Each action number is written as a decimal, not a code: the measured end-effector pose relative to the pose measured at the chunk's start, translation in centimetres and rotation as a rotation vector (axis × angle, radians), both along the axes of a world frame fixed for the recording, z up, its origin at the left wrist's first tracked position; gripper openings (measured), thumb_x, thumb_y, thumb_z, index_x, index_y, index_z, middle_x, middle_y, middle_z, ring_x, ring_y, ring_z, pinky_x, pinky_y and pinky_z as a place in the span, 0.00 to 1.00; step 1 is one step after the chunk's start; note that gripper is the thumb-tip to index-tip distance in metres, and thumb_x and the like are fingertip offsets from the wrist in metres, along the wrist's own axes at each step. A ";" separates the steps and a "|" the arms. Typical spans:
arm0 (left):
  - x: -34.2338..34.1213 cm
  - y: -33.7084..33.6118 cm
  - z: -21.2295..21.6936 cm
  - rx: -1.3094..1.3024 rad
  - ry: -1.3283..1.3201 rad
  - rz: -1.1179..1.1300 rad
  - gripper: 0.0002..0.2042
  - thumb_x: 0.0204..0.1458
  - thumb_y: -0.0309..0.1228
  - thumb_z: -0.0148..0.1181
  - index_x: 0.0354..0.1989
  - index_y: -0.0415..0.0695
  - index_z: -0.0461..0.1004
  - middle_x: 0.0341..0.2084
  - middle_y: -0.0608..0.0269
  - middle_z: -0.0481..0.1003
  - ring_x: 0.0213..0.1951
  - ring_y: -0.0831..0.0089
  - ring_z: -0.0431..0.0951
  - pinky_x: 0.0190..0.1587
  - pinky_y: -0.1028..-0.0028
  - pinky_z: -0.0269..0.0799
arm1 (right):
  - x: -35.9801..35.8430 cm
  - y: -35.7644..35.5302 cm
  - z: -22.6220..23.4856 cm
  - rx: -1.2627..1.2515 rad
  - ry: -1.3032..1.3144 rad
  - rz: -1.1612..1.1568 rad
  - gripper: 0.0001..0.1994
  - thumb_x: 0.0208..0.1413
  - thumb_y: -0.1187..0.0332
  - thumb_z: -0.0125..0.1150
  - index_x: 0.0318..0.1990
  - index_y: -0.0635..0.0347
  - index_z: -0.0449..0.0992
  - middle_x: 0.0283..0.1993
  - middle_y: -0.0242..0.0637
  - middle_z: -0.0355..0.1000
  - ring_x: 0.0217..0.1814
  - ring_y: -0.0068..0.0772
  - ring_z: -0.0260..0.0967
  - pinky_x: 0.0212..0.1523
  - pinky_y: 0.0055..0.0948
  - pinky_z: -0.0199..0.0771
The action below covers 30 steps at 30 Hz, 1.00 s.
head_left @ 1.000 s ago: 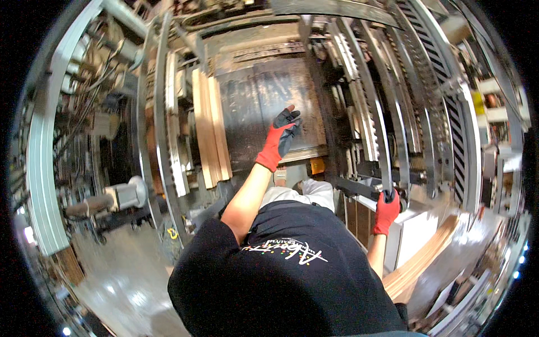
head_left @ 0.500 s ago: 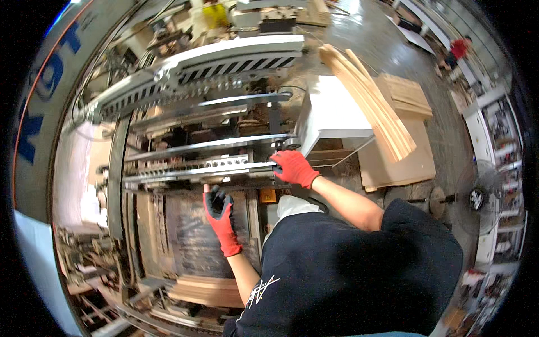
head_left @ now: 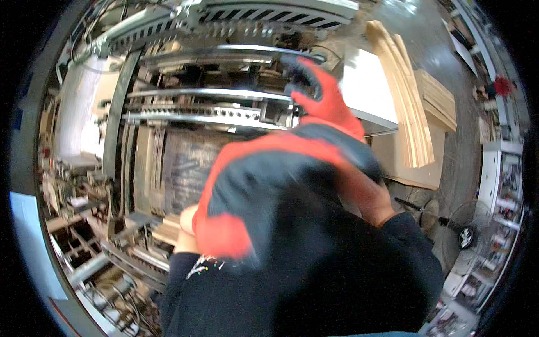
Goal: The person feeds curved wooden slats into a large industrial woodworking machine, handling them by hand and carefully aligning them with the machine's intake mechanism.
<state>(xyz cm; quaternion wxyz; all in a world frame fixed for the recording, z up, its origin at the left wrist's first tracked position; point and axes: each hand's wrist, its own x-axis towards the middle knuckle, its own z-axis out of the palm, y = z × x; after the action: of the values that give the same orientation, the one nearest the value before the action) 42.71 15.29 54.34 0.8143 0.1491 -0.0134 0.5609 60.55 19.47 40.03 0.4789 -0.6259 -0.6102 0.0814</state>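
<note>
My left hand (head_left: 247, 151), in a red glove with a dark palm, is raised close to the camera and covers the middle of the view. Motion smears its fingers, so I cannot tell how they are held. Beyond it, my right hand (head_left: 331, 104), gloved alike, reaches over the right end of the machine's metal rails (head_left: 213, 92). Its thumb and fingers are curved and apart, and nothing shows between them. Below the rails lies the machine's dark, worn bed (head_left: 188, 163), partly hidden by my left hand and arm.
Right of the rails stands a white-topped box (head_left: 365, 84) with long wooden strips (head_left: 401, 106) along it. Shorter boards (head_left: 438, 101) are stacked farther right. A striped machine beam (head_left: 269, 14) crosses the back. A fan (head_left: 466, 236) stands at right; a person in red (head_left: 501, 86) is far off.
My left hand has come up from beside the rails toward the camera. My right hand has left the near rail and moved farther back, its fingers spreading. The whole view has shifted.
</note>
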 end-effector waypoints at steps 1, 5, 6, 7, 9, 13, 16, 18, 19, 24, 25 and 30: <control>0.3 -1.8 3.0 -0.034 0.043 0.106 0.10 0.58 0.39 0.51 0.34 0.45 0.72 0.20 0.54 0.71 0.28 0.56 0.74 0.34 0.60 0.71 | -0.3 0.9 2.4 0.001 0.214 0.136 0.31 0.49 0.65 0.69 0.63 0.60 0.67 0.57 0.50 0.72 0.60 0.46 0.72 0.61 0.37 0.68; -1.3 -0.4 6.1 0.344 0.458 -0.091 0.18 0.59 0.44 0.52 0.32 0.39 0.73 0.25 0.48 0.73 0.28 0.54 0.74 0.35 0.58 0.73 | -0.3 1.0 9.8 0.127 0.062 0.338 0.34 0.50 0.80 0.65 0.67 0.65 0.62 0.61 0.43 0.69 0.62 0.32 0.67 0.63 0.32 0.67; -2.0 1.3 5.0 0.498 0.398 -0.203 0.19 0.58 0.44 0.53 0.34 0.36 0.76 0.30 0.47 0.76 0.34 0.54 0.77 0.40 0.58 0.74 | -0.4 1.1 11.2 0.188 -0.023 0.396 0.34 0.50 0.80 0.65 0.67 0.65 0.62 0.61 0.43 0.69 0.62 0.32 0.67 0.62 0.32 0.68; -2.2 1.6 4.5 0.578 0.405 -0.246 0.20 0.58 0.45 0.54 0.35 0.35 0.78 0.33 0.47 0.77 0.37 0.55 0.78 0.43 0.58 0.75 | -0.5 1.2 12.2 0.239 -0.099 0.451 0.34 0.49 0.81 0.66 0.67 0.65 0.63 0.61 0.43 0.69 0.62 0.33 0.67 0.62 0.32 0.68; -2.3 2.3 3.5 0.694 0.468 -0.276 0.22 0.59 0.46 0.53 0.33 0.35 0.78 0.36 0.45 0.78 0.40 0.56 0.80 0.46 0.57 0.76 | -0.4 1.1 13.2 0.268 -0.211 0.473 0.34 0.49 0.81 0.66 0.66 0.65 0.63 0.60 0.43 0.69 0.62 0.33 0.67 0.62 0.32 0.69; -4.0 3.6 0.6 0.801 0.712 -0.109 0.21 0.59 0.45 0.53 0.34 0.35 0.78 0.37 0.45 0.78 0.40 0.56 0.79 0.46 0.57 0.75 | -1.1 -0.2 15.9 0.278 -0.398 0.469 0.33 0.49 0.80 0.65 0.66 0.65 0.63 0.60 0.44 0.69 0.61 0.34 0.68 0.61 0.33 0.69; -5.4 5.8 -3.7 0.765 0.978 -0.059 0.21 0.59 0.45 0.53 0.35 0.35 0.77 0.37 0.45 0.77 0.41 0.56 0.79 0.46 0.57 0.75 | -0.7 -0.2 16.7 0.218 -0.484 0.444 0.33 0.49 0.80 0.65 0.65 0.65 0.64 0.59 0.44 0.70 0.61 0.35 0.68 0.61 0.33 0.69; -7.3 6.9 -6.3 0.703 1.136 -0.037 0.20 0.59 0.45 0.54 0.35 0.35 0.77 0.38 0.45 0.77 0.41 0.56 0.79 0.47 0.58 0.75 | -0.7 -0.1 17.2 0.170 -0.533 0.435 0.32 0.49 0.80 0.65 0.65 0.65 0.64 0.59 0.44 0.70 0.60 0.36 0.68 0.61 0.33 0.69; -9.3 6.7 -6.7 0.693 1.178 -0.003 0.20 0.59 0.45 0.54 0.35 0.35 0.77 0.38 0.46 0.77 0.41 0.56 0.79 0.47 0.58 0.75 | -2.2 -1.2 19.0 0.167 -0.592 0.424 0.32 0.49 0.80 0.65 0.65 0.65 0.64 0.59 0.44 0.70 0.60 0.36 0.68 0.61 0.34 0.69; -11.1 8.7 -10.3 0.583 1.382 -0.025 0.20 0.58 0.44 0.54 0.37 0.36 0.76 0.39 0.46 0.76 0.42 0.57 0.79 0.47 0.58 0.74 | -1.1 -2.8 19.2 0.037 -0.652 0.336 0.31 0.49 0.80 0.65 0.64 0.65 0.65 0.58 0.45 0.70 0.59 0.38 0.69 0.60 0.34 0.69; -11.2 9.3 -10.6 0.574 1.398 -0.025 0.19 0.58 0.44 0.54 0.37 0.36 0.76 0.39 0.46 0.76 0.42 0.57 0.78 0.47 0.58 0.74 | -0.9 -2.7 19.9 0.030 -0.653 0.326 0.31 0.49 0.80 0.65 0.64 0.65 0.65 0.58 0.45 0.70 0.59 0.38 0.69 0.60 0.35 0.69; -13.7 9.4 -11.7 0.514 1.483 0.012 0.19 0.58 0.44 0.55 0.38 0.36 0.75 0.40 0.46 0.76 0.42 0.57 0.78 0.48 0.58 0.74 | -1.4 -3.2 20.0 0.002 -0.683 0.310 0.30 0.49 0.80 0.64 0.63 0.65 0.66 0.57 0.46 0.71 0.58 0.40 0.69 0.59 0.35 0.70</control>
<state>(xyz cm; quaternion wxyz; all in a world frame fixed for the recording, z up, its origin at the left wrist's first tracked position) 28.98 24.67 42.62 0.5474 0.6686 0.4052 0.2986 59.13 16.29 60.07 0.2303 -0.5165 -0.8225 -0.0612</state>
